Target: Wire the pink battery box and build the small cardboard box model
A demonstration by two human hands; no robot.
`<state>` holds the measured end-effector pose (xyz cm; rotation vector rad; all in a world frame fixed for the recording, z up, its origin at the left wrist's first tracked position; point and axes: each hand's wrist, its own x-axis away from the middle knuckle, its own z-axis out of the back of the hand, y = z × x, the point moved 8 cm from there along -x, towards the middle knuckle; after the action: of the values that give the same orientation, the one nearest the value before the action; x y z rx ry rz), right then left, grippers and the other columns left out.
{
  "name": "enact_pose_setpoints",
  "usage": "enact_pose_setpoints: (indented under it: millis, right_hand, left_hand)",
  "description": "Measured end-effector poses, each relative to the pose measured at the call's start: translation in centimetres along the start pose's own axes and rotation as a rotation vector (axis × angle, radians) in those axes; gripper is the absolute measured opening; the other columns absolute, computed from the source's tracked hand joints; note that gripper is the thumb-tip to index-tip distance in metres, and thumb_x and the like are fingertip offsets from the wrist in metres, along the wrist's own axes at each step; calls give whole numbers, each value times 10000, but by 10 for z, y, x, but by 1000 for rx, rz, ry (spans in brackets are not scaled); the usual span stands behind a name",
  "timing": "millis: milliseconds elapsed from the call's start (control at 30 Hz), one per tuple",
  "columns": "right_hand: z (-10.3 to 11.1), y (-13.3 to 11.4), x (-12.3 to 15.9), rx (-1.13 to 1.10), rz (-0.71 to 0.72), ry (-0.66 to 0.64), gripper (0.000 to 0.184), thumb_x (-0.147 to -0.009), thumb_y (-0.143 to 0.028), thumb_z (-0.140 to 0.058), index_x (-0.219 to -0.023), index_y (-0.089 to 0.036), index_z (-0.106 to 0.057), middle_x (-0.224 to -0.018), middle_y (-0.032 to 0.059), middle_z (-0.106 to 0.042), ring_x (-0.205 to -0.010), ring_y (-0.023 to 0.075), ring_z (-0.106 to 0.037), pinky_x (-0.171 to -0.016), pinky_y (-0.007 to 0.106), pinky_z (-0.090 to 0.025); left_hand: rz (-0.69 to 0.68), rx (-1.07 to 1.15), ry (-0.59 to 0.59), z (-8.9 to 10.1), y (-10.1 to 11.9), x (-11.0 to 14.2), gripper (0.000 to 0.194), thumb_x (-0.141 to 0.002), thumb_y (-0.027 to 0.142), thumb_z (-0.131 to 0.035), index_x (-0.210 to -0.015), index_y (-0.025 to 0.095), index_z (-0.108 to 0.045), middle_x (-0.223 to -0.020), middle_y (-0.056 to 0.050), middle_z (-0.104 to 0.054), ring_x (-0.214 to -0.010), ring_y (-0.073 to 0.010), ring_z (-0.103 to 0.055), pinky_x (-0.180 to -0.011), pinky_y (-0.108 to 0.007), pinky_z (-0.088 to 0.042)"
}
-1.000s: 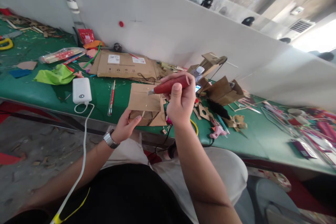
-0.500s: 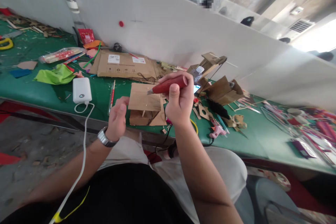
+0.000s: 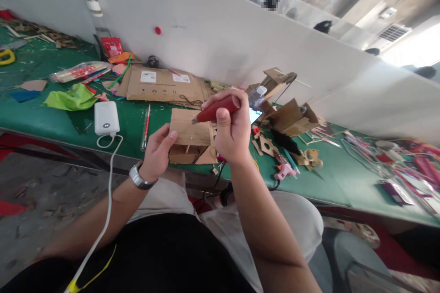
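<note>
A small cardboard box (image 3: 190, 123) with an open front stands at the table's near edge. A thin stick and a dark cord show inside its opening. My left hand (image 3: 158, 152) grips the box's left side, thumb over the top edge, the other fingers partly hidden. My right hand (image 3: 233, 132) is wrapped around a thick red-handled tool (image 3: 220, 109). Its short grey metal tip points down-left at the top panel; whether it touches the cardboard I cannot tell.
On the green table (image 3: 132, 121) lie a white power bank (image 3: 106, 118), a flattened carton (image 3: 161, 84), a pink glue gun (image 3: 284, 169) and a phone (image 3: 255, 115). A cardboard model (image 3: 294, 116) stands to the right. A white cable (image 3: 110, 183) crosses my left forearm.
My left hand has moved right and up onto the box's left edge, its thumb now over the top. My right hand with the red-handled tool has shifted slightly left.
</note>
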<state>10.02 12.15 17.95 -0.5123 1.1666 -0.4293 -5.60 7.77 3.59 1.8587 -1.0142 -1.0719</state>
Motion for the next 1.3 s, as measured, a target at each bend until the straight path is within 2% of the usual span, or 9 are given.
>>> enact_pose_setpoints:
  millis: [133,267,533,700,933,1133,1300]
  right_hand:
    - [-3,-4,-4,5,24,-95,377,-1074,-661,-437,-1208,-319,-525,-1065,38,-728,-949,222,-746,-878,430,-642]
    - [-3,-2,-5,32,17,-121,405,-1067,-682,-423,-1211,-321,-537,-1082,46,-728,-983,238,-743,-887,451,-641]
    - [-5,-2,-4,37,4,-68,348,-1083,-631,-444,-1219,-323,-532,-1082,43,-731,-953,227,-735,-928,453,-619]
    - [-6,-1,0,38,9,-81,398,-1074,-668,-422,-1217,-315,-536,-1094,55,-736,-951,234,-741,-921,463,-626]
    - [-4,4,4,56,-25,-9,407,-1075,-665,-427,-1223,-306,-547,-1040,53,-746,-933,228,-749,-914,455,-631]
    - [-7,3,4,42,3,-69,401,-1082,-653,-424,-1243,-305,-540,-1106,58,-730,-959,221,-739,-929,452,-623]
    - [-5,2,3,57,-6,-46,339,-1089,-612,-448,-1219,-311,-531,-1055,47,-727,-934,224,-726,-912,448,-616]
  left_hand:
    - [18,19,-24,-3,2,0,336,-974,473,-688,-1158,209,-784,-1168,-85,-801,-1157,-298,-722,-959,-396,-585]
    - [28,33,-33,-6,4,1,351,-968,479,-690,-1174,208,-777,-1186,-92,-795,-1212,-319,-705,-982,-427,-591]
    - [13,98,-49,-7,4,0,297,-986,418,-684,-1174,213,-787,-1232,-90,-789,-1247,-313,-695,-998,-422,-588]
    - [11,101,-55,-9,7,0,305,-993,418,-677,-1190,213,-789,-1253,-100,-785,-1264,-323,-694,-1016,-436,-587]
    - [15,74,-55,-10,8,1,328,-986,437,-675,-1195,210,-785,-1264,-104,-783,-1294,-333,-680,-1036,-456,-587]
    - [16,75,-48,-11,8,1,350,-977,454,-680,-1200,206,-785,-1258,-109,-785,-1294,-342,-684,-1046,-473,-586]
    - [21,67,-37,-10,7,1,357,-965,461,-690,-1203,211,-781,-1246,-106,-791,-1279,-343,-694,-1030,-472,-595]
